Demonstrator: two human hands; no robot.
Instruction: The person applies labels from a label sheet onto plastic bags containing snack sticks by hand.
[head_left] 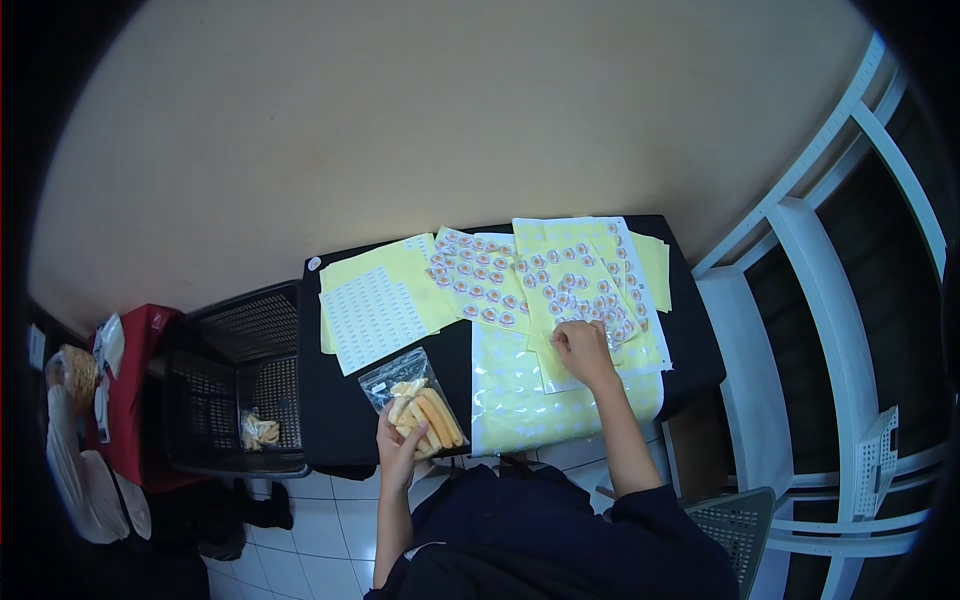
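Note:
My left hand (400, 439) grips a clear zip bag (425, 405) of pale yellow sticks by its left side, at the front edge of the black table. The bag lies tilted, its zip end pointing away from me. My right hand (584, 350) is over a sheet of round stickers (570, 275), its fingers curled together. Whatever may be between those fingertips is hidden. More sticker sheets (482, 275) overlap to the left, printed with orange-and-white round labels. Under my right forearm spreads a glossy yellow sheet (530, 400) with pale dots where labels are gone.
Yellow sheets with small printed labels (375, 315) lie at the table's left. Beside the table stands a black basket (235, 335) with a bagged portion of sticks (260, 432) inside. Another person's sleeve (65, 440) shows far left, near a red-covered table (140, 380). White shelving (790, 330) curves along the right.

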